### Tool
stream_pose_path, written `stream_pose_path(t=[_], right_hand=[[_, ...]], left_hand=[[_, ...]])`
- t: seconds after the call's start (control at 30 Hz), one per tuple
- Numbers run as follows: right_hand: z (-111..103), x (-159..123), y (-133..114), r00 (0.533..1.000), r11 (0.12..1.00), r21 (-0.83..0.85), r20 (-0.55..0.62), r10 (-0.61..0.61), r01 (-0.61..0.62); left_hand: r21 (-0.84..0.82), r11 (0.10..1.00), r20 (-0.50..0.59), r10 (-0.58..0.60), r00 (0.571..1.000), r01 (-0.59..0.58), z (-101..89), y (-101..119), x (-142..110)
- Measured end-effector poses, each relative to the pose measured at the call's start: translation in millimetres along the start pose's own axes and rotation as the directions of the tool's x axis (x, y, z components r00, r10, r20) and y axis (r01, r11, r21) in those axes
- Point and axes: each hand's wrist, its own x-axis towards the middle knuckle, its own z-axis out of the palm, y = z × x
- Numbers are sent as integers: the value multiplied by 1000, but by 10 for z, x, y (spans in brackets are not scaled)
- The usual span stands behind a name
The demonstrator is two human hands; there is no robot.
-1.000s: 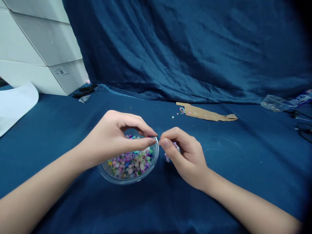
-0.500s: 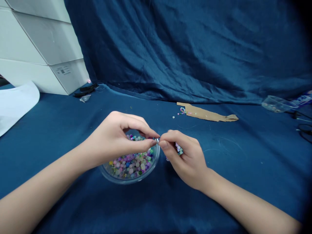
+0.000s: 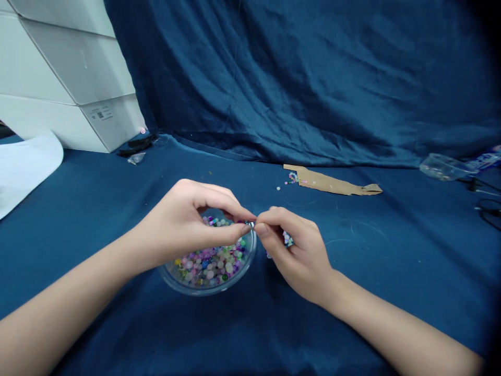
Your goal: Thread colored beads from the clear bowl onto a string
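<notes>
My left hand [image 3: 193, 219] hangs over a clear bowl [image 3: 227, 288] of mixed coloured beads [image 3: 207, 263]. Its thumb and forefinger pinch a small shiny bead [image 3: 251, 225]. Right up against it, my right hand [image 3: 299, 250] is closed, thumb and forefinger pressed together at that bead. Part of a string of pale beads [image 3: 287, 238] shows between the fingers and palm of this hand; more of it peeks out below the fingers. Any thread at the fingertips is too fine to make out.
Behind the hands lies a torn cardboard strip [image 3: 332, 183], with a small cluster of beads [image 3: 293, 178] at its left end. White boxes [image 3: 105, 117] stand back left near a white sheet [image 3: 29, 162]. A clear plastic container [image 3: 444, 167] and black cables [image 3: 489, 209] are far right.
Both hands keep almost the same position above the bowl's right rim. My right fingertips have shifted very slightly at the bead.
</notes>
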Motion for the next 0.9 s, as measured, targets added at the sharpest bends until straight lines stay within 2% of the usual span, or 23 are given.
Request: stream_pose_path(t=[0.27,0.4,0.63,0.77,0.9], right_hand=[[-1,9,6,1000,1000,-23,-1,-10,10],[-14,20,-1,1000,999,-47,17,-12,13],[2,29,7,990,991,1,41,133,-133],[8,34,4,969,971,36,74,234,-237],[13,30,-5,955,961,18,120,272,-276]], left_hand=[[7,1000,2,12,1000,-12,6,-16,-4],[31,997,-7,69,998,-69,26,-58,-1],[177,955,-15,244,970,-237,76,-131,-23],[283,925,47,252,967,-254,73,-135,-51],[383,889,93,232,968,-250,72,-165,-66]])
